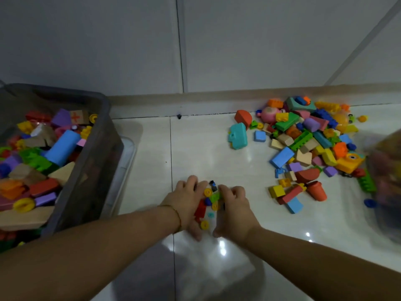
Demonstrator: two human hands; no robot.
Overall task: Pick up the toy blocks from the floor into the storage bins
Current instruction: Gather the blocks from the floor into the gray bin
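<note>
Looks down on a glossy white tile floor point(152, 148). Finds a small cluster of loose plastic toy pieces point(209, 199) lying on the tile directly ahead: yellow wheels, a red brick, a green studded brick, bits of blue and black. Finds it hemmed between the left hand point(187, 200) and the right hand point(233, 205). Reads both sets of fingers as curled inward round the cluster's flanks, thumbs low and nearly meeting on the near side. Cannot tell whether any piece is off the floor yet. Notes a thin gold bracelet point(176, 216) on the left wrist. Places the grey translucent plastic storage bin point(104, 137), already heaped with mixed blocks, to the left and near the cluster. Places the big multicoloured pile of foam, wooden and plastic blocks point(308, 144) to the right by the skirting point(217, 98), well apart from both hands. Cannot make out the blurred shape point(386, 181) at the right edge. Judges the small pieces light, rigid and smooth, prone to skate on polished tile, the wheels likely to roll off. Advises against pinching single bits: squeeze the lot from both sides, slide fingertips beneath, lift as one cupped load, keep the palms closed under it across to the bin.
</note>
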